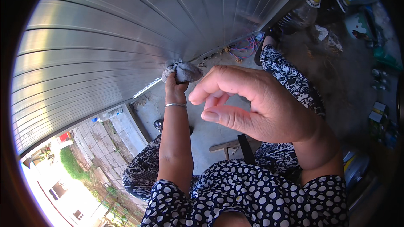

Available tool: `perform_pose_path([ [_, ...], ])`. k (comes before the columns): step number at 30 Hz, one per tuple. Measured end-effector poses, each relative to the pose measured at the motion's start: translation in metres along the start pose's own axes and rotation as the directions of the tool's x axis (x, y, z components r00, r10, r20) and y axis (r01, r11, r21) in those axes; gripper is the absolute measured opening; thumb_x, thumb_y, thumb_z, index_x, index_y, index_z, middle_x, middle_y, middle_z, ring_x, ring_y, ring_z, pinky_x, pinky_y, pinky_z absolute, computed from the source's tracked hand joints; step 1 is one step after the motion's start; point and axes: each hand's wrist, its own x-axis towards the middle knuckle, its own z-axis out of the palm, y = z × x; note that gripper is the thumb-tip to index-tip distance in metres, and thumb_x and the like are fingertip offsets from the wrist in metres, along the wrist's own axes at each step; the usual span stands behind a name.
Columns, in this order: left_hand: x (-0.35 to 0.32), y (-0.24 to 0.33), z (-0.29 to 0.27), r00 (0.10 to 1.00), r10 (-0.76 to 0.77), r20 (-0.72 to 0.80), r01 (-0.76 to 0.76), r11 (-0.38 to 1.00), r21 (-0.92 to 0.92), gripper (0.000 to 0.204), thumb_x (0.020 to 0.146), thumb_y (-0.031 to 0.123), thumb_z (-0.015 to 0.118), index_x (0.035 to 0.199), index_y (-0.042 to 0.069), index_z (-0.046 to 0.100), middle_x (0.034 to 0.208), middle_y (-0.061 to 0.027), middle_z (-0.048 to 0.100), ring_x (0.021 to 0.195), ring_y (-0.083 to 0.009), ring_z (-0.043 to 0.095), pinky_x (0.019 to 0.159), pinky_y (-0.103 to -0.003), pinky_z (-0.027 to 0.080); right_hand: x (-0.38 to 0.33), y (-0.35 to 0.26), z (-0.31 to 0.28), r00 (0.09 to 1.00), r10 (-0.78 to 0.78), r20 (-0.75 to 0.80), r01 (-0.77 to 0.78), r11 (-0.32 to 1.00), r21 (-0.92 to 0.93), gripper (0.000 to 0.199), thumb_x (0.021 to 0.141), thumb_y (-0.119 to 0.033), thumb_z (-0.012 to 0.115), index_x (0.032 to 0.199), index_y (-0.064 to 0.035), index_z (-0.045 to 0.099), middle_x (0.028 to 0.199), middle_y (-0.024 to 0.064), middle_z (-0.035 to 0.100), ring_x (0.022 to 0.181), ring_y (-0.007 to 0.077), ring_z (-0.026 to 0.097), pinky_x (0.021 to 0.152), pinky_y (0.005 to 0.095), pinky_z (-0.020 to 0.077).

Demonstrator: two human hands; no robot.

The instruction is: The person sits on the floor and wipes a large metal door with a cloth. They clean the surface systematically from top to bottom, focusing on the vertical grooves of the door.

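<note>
My left hand (174,88) reaches forward, shut on a crumpled grey cloth (183,71) that presses against the ribbed silver metal shutter door (105,46). A thin silver bangle (175,105) sits on that wrist. My right hand (256,105) hovers close to the camera with fingers loosely curled and thumb near the fingertips, holding nothing. Both arms come out of black sleeves with white dots.
Below are my legs in patterned black-and-white trousers (294,84) on a grey concrete floor (210,130). A plastic bottle with a yellow cap (305,10) and scattered clutter lie at the right. A tangle of coloured cord (244,48) lies by the shutter's base. A wooden piece (229,145) rests on the floor.
</note>
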Motion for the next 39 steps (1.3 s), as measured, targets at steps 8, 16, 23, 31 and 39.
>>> perform_pose_path([
  [8,0.012,-0.012,0.002,0.998,-0.055,0.032,0.058,0.994,-0.089,0.031,0.095,0.022,0.046,0.12,0.008,0.056,0.121,-0.0108,0.059,0.116,-0.0301,0.054,0.102,-0.052,0.04,0.002,-0.003,0.002,0.999,0.03,0.015,-0.03,1.0,0.008,0.017,0.086,-0.01,0.067,0.095,-0.0003,0.057,0.089,0.0102,0.063,0.081,0.0188,0.064,0.071,0.0304,0.052],
  [16,-0.094,-0.002,0.024,0.868,0.089,0.489,-0.067,0.996,-0.062,0.036,0.094,0.023,0.047,0.126,0.006,0.052,0.127,-0.0131,0.056,0.12,-0.032,0.051,0.106,-0.051,0.036,0.0,0.0,-0.003,0.989,0.144,0.022,-0.145,0.987,0.075,0.017,0.091,-0.011,0.061,0.103,0.0012,0.059,0.097,0.0064,0.064,0.091,0.0135,0.063,0.081,0.0264,0.0515],
  [23,-0.25,0.036,0.095,0.806,0.415,0.423,-0.389,0.909,-0.15,0.038,0.097,0.025,0.046,0.129,0.005,0.049,0.127,-0.0135,0.056,0.12,-0.0301,0.052,0.106,-0.05,0.036,0.006,0.014,-0.013,0.989,0.112,-0.094,-0.101,0.988,0.117,0.025,0.095,-0.021,0.058,0.105,0.0004,0.06,0.096,0.0085,0.066,0.085,0.0131,0.062,0.079,0.0269,0.0523],
  [31,-0.403,0.127,0.169,0.365,0.188,0.912,-0.37,0.928,-0.043,0.035,0.097,0.02,0.047,0.121,-0.005,0.051,0.119,-0.023,0.058,0.112,-0.033,0.058,0.098,-0.048,0.047,0.004,0.009,-0.024,0.968,0.209,-0.136,-0.198,0.976,0.089,0.025,0.095,-0.022,0.058,0.108,-0.0003,0.061,0.099,0.0087,0.066,0.084,0.0114,0.062,0.078,0.0249,0.0522],
  [39,-0.38,0.059,0.201,0.482,0.626,0.613,-0.755,0.652,-0.071,0.043,0.093,0.025,0.048,0.131,0.005,0.046,0.126,-0.0186,0.054,0.119,-0.0351,0.051,0.102,-0.054,0.04,0.001,0.013,-0.031,0.966,0.209,-0.154,-0.183,0.969,0.166,0.025,0.095,-0.022,0.057,0.107,-0.0006,0.061,0.098,0.0082,0.066,0.084,0.0116,0.062,0.078,0.0247,0.0518],
])
